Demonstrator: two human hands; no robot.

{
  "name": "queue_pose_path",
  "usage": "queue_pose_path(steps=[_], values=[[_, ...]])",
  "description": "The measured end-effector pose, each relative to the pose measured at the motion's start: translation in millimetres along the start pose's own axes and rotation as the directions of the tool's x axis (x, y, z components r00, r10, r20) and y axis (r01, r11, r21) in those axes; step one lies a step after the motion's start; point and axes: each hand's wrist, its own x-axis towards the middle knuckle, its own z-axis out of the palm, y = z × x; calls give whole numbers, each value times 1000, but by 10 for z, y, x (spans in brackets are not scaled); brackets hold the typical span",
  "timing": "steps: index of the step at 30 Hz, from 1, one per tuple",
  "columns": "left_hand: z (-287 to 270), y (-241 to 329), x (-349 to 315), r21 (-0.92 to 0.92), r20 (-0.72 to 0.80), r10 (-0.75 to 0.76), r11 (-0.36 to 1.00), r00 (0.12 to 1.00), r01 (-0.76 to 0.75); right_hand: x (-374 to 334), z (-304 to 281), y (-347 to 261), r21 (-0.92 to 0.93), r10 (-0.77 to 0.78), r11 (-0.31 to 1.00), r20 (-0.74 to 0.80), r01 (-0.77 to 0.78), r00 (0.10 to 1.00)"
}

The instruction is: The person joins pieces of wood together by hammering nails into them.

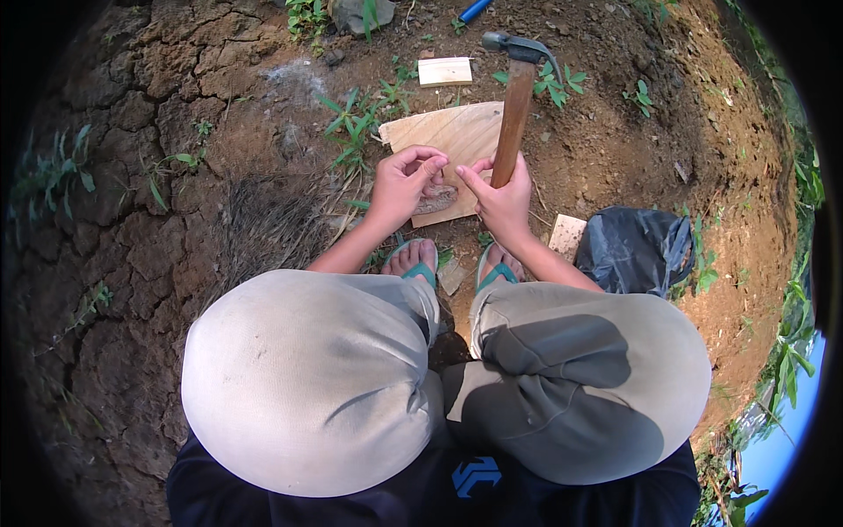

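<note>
My right hand (507, 198) is closed around the lower handle of a claw hammer (518, 97). The hammer stands up from the fist, its dark metal head on top and its claw pointing right. Close by on the left, my left hand (410, 184) has its thumb and fingers pinched together; whatever is between them is too small or hidden to make out. Both hands are over a pale wooden board (465, 127) with a rough left edge, lying on the ground. Just below the left hand, a rough greyish-brown lump (436, 202) rests on the board's near part.
Beyond the board lies a small pale wood block (445, 72), with a blue object (475, 10) farther off. Right of my feet are a wood offcut (566, 235) and a black plastic bag (637, 250). A grey stone (360, 16) sits at the far edge. Cracked soil spreads left.
</note>
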Motion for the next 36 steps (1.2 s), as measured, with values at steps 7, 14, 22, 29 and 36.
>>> queue_pose_path(steps=[7, 14, 22, 29, 36], values=[[-665, 160, 241, 85, -243, 72, 995, 967, -53, 217, -436, 303, -187, -51, 982, -140, 24, 989], [-663, 283, 433, 182, -141, 142, 977, 980, -116, 100, -639, 469, -196, 24, 979, -149, -53, 989], [-665, 194, 436, 312, -100, 220, 933, 970, -180, -83, -551, 366, -342, -31, 939, -28, 20, 999], [-581, 85, 380, 396, 17, 408, 836, 913, -381, -150, -541, 211, -444, -96, 884, 129, 144, 987], [-535, 69, 414, 429, 22, 397, 825, 918, -367, -221, -561, 234, -475, -56, 871, 165, 129, 985]])
